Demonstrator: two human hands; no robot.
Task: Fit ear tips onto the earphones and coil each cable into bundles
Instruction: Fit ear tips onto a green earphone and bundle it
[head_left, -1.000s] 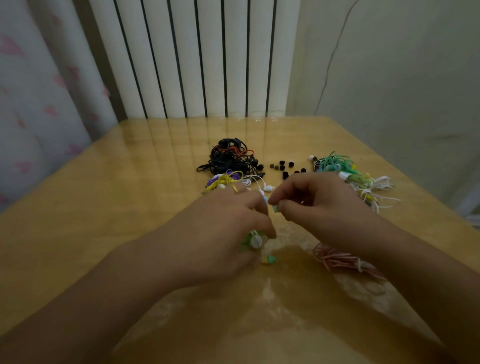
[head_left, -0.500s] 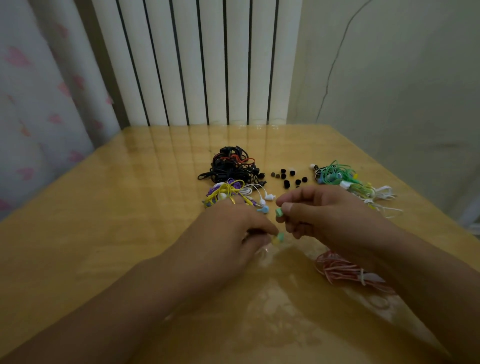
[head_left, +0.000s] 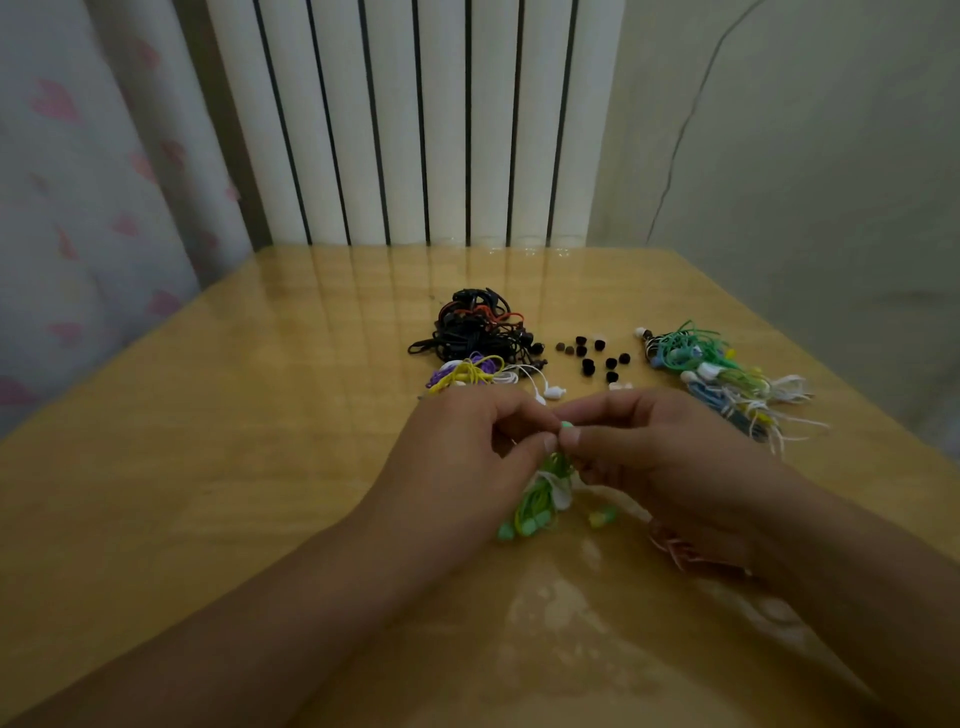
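Since a moment ago the left hand (head_left: 467, 457) and right hand (head_left: 644, 452) have met, both pinching the small mint-green earbud (head_left: 566, 429) to seat its tip.

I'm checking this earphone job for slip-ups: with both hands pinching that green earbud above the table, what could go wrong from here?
1. The left hand and right hand pinch a tiny green earbud; it may slip and drop.
2. The green cable hangs loosely below and could tangle.
3. The loose black ear tips lie just beyond the hands on the table and could be knocked and scattered.
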